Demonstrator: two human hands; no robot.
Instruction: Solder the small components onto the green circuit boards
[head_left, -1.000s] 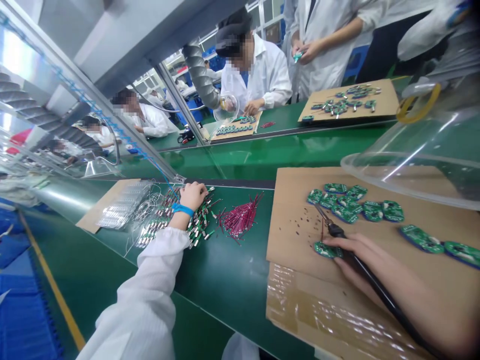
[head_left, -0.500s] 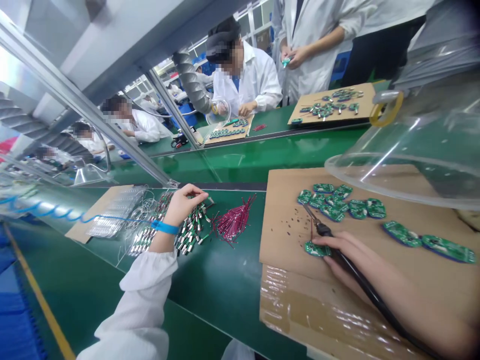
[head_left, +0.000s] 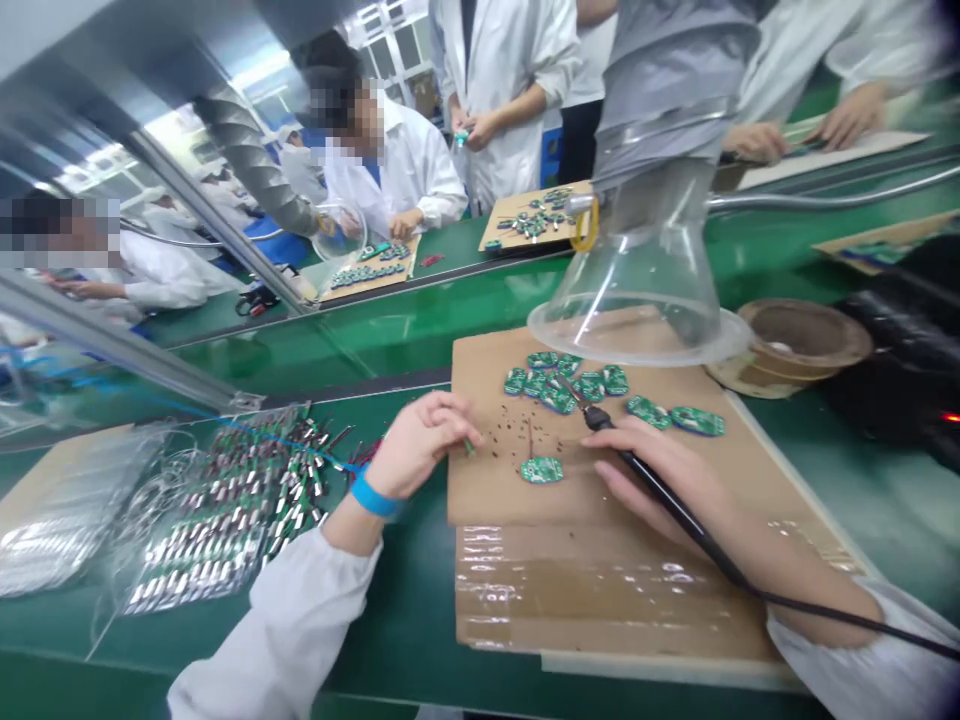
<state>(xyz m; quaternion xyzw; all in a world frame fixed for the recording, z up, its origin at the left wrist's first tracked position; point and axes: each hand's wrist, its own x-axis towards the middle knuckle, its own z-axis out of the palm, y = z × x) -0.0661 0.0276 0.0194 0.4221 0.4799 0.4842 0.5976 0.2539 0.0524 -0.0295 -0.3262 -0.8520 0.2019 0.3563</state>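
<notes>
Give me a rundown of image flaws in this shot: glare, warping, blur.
Head view: wide-angle warping tilts the metal frame bar; glare streaks the clear plastic hood, the taped cardboard and the clear plastic tray, which looks washed out; the far left edge looks soft.

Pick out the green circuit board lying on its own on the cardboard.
That's the green circuit board nearest the front of the cardboard sheet, between the left hand and right hand; all the others lie further back, close together.
</notes>
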